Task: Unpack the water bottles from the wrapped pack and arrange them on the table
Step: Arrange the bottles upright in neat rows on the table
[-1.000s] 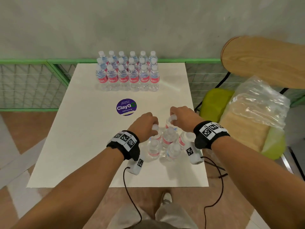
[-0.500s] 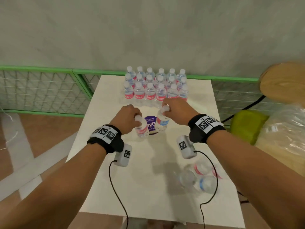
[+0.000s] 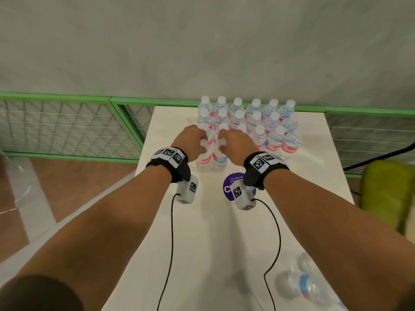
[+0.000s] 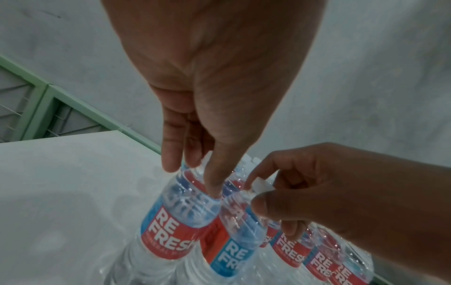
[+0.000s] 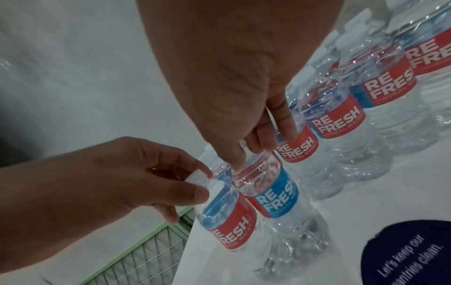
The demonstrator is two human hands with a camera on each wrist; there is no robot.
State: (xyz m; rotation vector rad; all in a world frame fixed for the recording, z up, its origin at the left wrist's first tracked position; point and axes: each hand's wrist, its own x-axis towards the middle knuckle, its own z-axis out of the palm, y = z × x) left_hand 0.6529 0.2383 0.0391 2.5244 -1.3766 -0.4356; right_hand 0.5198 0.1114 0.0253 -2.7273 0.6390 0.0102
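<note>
Several clear water bottles (image 3: 258, 122) with red and blue labels stand in rows at the far end of the white table (image 3: 202, 243). At that block's front left, my left hand (image 3: 201, 142) pinches the cap and neck of one bottle (image 4: 180, 212). Right beside it, my right hand (image 3: 222, 140) grips the neck of a second bottle (image 5: 268, 196). Both bottles are upright and side by side, and their bases look down on the table. A few more bottles (image 3: 307, 286) show blurred at the near right corner.
A purple round sticker (image 3: 231, 187) lies just in front of the two held bottles. A green wire fence (image 3: 67, 126) runs behind and left of the table. A yellow-green seat (image 3: 388, 194) is off the right edge. Cables hang from both wrists.
Both hands lifted a bottle each from the cluster at the near edge and carried them forward to the front left of the far rows. The view followed forward.
</note>
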